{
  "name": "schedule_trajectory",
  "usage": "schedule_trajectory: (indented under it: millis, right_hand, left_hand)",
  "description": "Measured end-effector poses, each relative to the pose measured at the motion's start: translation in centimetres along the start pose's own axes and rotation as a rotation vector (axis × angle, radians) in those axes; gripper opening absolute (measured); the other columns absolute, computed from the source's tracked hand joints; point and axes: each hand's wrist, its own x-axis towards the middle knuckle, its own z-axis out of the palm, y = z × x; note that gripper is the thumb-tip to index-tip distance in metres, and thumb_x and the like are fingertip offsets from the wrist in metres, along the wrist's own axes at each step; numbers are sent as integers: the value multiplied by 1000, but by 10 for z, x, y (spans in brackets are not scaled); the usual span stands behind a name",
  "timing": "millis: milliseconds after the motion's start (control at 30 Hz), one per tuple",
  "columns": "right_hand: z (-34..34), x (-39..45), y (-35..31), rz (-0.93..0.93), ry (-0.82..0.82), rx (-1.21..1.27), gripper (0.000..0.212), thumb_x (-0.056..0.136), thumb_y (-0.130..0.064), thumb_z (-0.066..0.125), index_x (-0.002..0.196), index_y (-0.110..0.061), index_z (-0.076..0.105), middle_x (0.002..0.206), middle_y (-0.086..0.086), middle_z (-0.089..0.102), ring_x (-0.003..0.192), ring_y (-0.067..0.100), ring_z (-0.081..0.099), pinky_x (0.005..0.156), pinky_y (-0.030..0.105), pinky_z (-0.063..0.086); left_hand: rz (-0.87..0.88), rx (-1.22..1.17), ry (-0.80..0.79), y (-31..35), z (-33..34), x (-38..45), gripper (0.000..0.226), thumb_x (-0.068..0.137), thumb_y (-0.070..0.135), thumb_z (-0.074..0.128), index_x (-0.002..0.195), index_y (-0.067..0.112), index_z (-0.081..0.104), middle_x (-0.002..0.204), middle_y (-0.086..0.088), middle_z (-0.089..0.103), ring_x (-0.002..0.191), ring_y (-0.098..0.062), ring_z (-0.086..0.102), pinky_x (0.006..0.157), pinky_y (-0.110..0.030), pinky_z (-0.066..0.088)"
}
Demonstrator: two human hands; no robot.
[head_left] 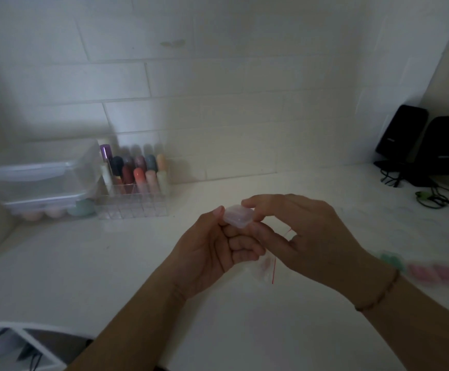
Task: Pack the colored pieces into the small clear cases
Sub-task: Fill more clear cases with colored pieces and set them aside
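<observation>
A small clear case [238,216] is held in the air above the white table [111,263], between both hands, near the middle of the view. It looks closed, and its broad face tilts up toward the camera. Its longer side runs left to right, dipping slightly to the right. Something pinkish shows faintly inside, too blurred to make out.

The left hand [212,250] grips the case from below and the left, thumb on its left edge and fingers curled beneath. The right hand [298,234] pinches its right end, forefinger on top.

A clear bag with a red strip [267,266] hangs below the hands. Blurred green and pink pieces [432,271] lie at the right. Far left stand a clear rack of colored tubes [135,183] and stacked plastic containers [46,183]. Two black speakers [421,143] stand far right.
</observation>
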Motion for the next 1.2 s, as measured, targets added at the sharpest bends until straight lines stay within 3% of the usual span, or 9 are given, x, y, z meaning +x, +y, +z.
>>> schedule_trajectory:
  millis: [267,567,700,767,867,1000,1100,1200]
  right_hand:
    - [1,-1,0,13,45,-29,13,85,-17,63,92,-7,69,93,1,74,78,21,71,66,36,56]
    - [0,1,-6,123,70,-31,20,85,-28,57,83,-14,71,83,-6,74,69,15,68,63,34,53]
    - [-6,8,-10,280,92,85,16,86,-34,58,83,-20,66,76,-14,68,74,-2,64,62,25,50]
    - [-8,11,-12,312,79,188,8,87,-28,65,83,-21,64,75,-15,67,76,-2,65,60,23,50]
    - [-9,13,-15,339,63,274,5,87,-21,69,85,-22,66,77,-13,68,75,4,66,57,24,51]
    - [-9,14,-17,379,77,301,1,88,-24,68,88,-24,67,77,-15,68,71,3,68,58,23,52]
    - [-14,17,-13,401,10,223,15,86,-40,67,97,-30,65,87,-17,68,75,2,66,61,16,47]
    - [-39,19,8,537,-116,77,18,76,-33,77,84,-32,61,76,-14,64,62,4,58,54,11,42]
  left_hand:
    - [37,82,47,-4,0,2,56,71,56,76,103,10,74,96,-13,74,84,-22,72,74,-31,58]
    - [62,78,54,-7,2,3,56,75,53,74,104,6,72,101,-15,73,88,-24,72,75,-32,58]
    - [-5,128,-131,-10,0,0,54,89,46,61,113,-2,61,99,-20,69,86,-27,70,80,-34,56]
    - [-70,187,-250,-11,0,-2,51,93,44,56,115,-2,59,100,-19,68,88,-27,70,82,-35,55]
    - [-119,137,-297,-8,0,-2,49,95,42,55,121,1,57,108,-22,66,94,-30,69,86,-37,55]
    - [-35,33,-284,-9,-8,-1,43,96,30,57,128,1,54,118,-22,63,100,-31,68,87,-37,55]
    - [11,-56,-237,-6,-13,0,40,95,25,59,124,-3,54,114,-23,63,97,-30,67,87,-39,55]
    - [94,-233,-26,5,-15,1,33,89,29,63,110,4,63,100,-14,66,86,-24,66,81,-35,55]
